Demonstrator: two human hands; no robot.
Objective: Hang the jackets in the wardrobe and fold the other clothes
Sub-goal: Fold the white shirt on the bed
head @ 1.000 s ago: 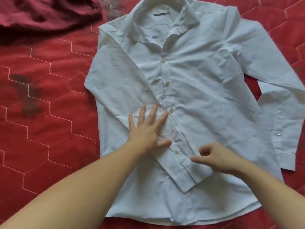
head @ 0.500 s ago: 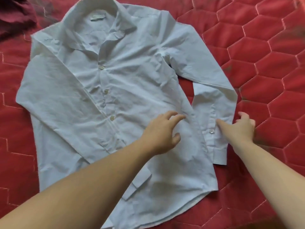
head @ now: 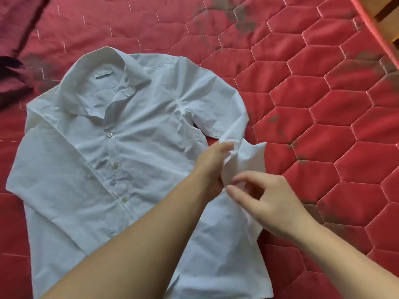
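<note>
A white button-up shirt lies face up on the red quilted bed, collar at the top. One sleeve is folded diagonally across its left side. The other sleeve is bunched and lifted at the shirt's right edge. My left hand grips this sleeve near its middle. My right hand pinches the sleeve's lower part between thumb and fingers. My left forearm crosses over the shirt's lower body and hides part of it.
The red quilted bed cover with hexagon stitching and dark stains spreads all around. A dark red garment lies crumpled at the upper left. A wooden edge shows beyond the bed's border at the upper right.
Both hands moved from the shirt's middle to its right sleeve, took hold of it and lifted it off the bed. The view shifted rightwards.
</note>
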